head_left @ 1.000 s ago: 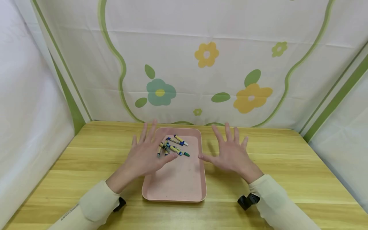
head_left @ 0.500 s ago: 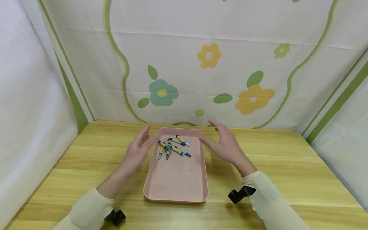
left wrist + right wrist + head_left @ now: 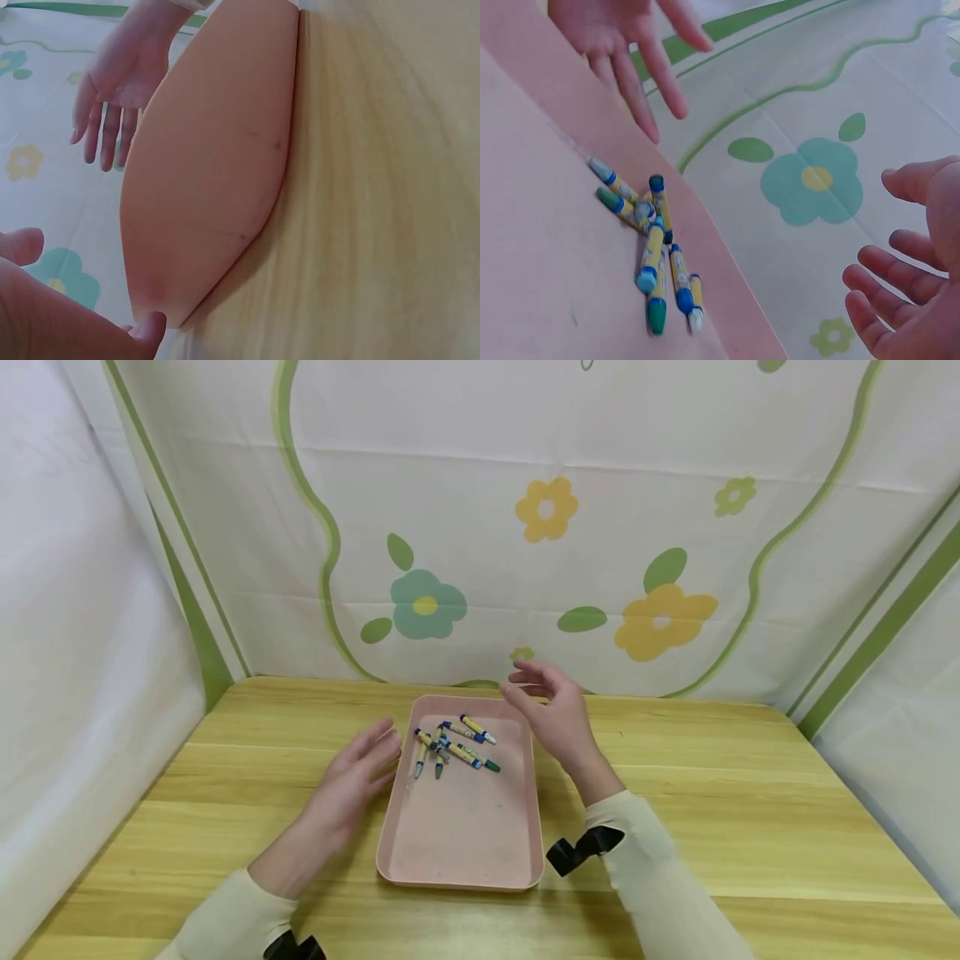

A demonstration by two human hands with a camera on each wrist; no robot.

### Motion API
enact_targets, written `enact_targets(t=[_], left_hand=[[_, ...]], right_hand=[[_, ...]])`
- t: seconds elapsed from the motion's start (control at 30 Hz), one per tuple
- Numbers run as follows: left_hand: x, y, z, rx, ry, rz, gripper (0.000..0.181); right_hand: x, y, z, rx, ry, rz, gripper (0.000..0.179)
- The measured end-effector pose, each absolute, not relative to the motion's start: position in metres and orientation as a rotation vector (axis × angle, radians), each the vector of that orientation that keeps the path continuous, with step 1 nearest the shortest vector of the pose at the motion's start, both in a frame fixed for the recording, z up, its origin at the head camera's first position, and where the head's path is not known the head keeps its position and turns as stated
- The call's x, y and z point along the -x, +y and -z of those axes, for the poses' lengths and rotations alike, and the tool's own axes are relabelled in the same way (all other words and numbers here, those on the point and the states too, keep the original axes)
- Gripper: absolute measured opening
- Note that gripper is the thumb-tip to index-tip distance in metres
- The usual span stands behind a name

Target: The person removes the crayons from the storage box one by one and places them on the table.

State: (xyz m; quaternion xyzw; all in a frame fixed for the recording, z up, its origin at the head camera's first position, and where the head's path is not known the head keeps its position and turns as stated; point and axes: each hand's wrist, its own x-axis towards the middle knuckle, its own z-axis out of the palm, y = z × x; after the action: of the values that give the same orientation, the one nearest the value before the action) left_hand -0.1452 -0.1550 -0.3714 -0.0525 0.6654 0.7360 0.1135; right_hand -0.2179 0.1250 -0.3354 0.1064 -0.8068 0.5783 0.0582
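A pink rectangular tray [image 3: 465, 839] lies on the table with several crayons [image 3: 462, 754] loosely heaped toward its back. They have yellow wrappers with blue bands; green, blue and whitish tips [image 3: 656, 316] show in the right wrist view. My left hand [image 3: 347, 781] is beside the tray's left wall, fingers loosely bent and holding nothing. My right hand [image 3: 553, 717] hovers by the tray's back right corner, relaxed, thumb apart from the fingers, also holding nothing. In the left wrist view the tray's outer side wall [image 3: 214, 142] stands between the two hands.
The wooden table [image 3: 720, 810] extends to both sides of the tray. A white cloth with printed flowers [image 3: 480, 543] hangs behind it, and pale cloth panels flank the table. Black cameras [image 3: 585, 849] are strapped to the wrists.
Both hands, first spread wide over and beside the tray, have relaxed. The left has drawn back to the tray's left side; the right has moved left toward the back right corner. The crayons stay put.
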Motion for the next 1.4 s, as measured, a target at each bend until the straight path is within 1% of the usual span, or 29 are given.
enact_targets(t=[0.37,0.8,1.03,1.4], left_hand=[[0.150,-0.157,0.386,0.119,1.929,-2.138,0.069],[0.150,-0.164,0.395,0.096,1.932,-2.096,0.063],[0.149,-0.166,0.397,0.091,1.943,-2.072,0.063],[0.148,-0.166,0.394,0.063,1.967,-2.028,0.062]], right_hand=[[0.232,0.091,0.342,-0.235,-2.283,-1.948,0.032],[0.235,0.051,0.354,-0.266,-2.234,-2.061,0.025],[0.229,0.042,0.357,-0.056,-2.488,-1.827,0.020],[0.228,0.043,0.363,-0.003,-2.551,-1.659,0.022]])
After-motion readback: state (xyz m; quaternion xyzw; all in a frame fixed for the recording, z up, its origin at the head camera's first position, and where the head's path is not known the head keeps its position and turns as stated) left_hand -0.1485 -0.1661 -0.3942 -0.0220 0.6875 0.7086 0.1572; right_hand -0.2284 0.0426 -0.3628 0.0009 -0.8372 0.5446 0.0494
